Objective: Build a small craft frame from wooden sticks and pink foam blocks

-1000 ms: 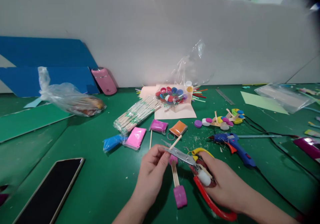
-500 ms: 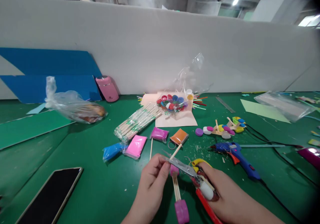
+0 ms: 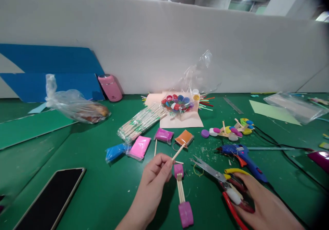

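Note:
My left hand (image 3: pixel 156 177) is closed in a pinch around a thin wooden stick (image 3: pixel 178 152), which points up and away toward an orange packet (image 3: pixel 184 138). My right hand (image 3: pixel 262 199) grips scissors (image 3: pixel 209 168) with yellow and red handles; their blades are slightly apart and away from the stick. Between the hands, two purple blocks (image 3: pixel 185 215) joined by several short sticks (image 3: pixel 181 191) lie on the green table. A short cut piece of stick (image 3: pixel 179 162) lies by the upper block. A thin yellowish ring (image 3: pixel 198 170) is near the scissor tips.
A blue glue gun (image 3: pixel 244 158) with its cable lies at right, below a colourful stick-and-cap assembly (image 3: pixel 232 130). Pink (image 3: pixel 140 147), magenta (image 3: pixel 163 135) and blue packets (image 3: pixel 115 153) sit ahead, before bagged chopsticks (image 3: pixel 141 122). A phone (image 3: pixel 51 199) lies at left. A white partition (image 3: pixel 154 45) stands behind.
My right hand has drawn the scissors away from the stick, down and to the right. A short stick piece now shows on the table beside the purple block. My left hand still holds the stick.

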`<state>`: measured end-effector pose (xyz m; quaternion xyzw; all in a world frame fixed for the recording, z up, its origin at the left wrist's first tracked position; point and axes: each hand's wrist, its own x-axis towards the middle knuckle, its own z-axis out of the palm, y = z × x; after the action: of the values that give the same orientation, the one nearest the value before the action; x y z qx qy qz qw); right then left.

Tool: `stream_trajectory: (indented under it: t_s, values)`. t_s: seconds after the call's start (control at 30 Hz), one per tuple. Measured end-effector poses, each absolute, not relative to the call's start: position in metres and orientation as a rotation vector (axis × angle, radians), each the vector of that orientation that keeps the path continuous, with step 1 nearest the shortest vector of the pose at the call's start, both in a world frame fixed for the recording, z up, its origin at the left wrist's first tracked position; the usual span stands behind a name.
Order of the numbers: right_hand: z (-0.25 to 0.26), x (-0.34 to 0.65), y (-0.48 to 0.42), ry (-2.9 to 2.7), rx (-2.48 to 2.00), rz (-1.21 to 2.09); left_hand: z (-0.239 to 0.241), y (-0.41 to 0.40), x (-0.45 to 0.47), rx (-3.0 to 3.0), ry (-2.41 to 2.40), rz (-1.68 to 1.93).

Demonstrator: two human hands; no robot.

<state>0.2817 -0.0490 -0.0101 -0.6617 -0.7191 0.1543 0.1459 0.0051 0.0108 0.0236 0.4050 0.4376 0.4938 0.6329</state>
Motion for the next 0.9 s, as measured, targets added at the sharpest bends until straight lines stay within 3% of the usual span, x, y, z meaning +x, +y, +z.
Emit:
stream_trajectory:
  t_s: [0.1, 0.23, 0.47, 0.9]
  values:
    - [-0.010, 0.298, -0.055, -2.180, -1.892, 0.150, 0.025, 0.010, 0.007, 1.131, 1.101, 1.086]
    - [0.025, 0.271, -0.047, -2.192, -1.757, -0.003, 0.027, 0.005, 0.009, 1.429, 1.162, 0.965]
    - [0.057, 0.190, -0.005, -2.439, -1.227, 0.027, 0.022, 0.003, 0.007, 1.802, 1.159, 0.892]
    - [0.033, 0.180, 0.010, -2.513, -1.138, 0.253, 0.021, 0.002, 0.008, 1.975, 1.233, 0.850]
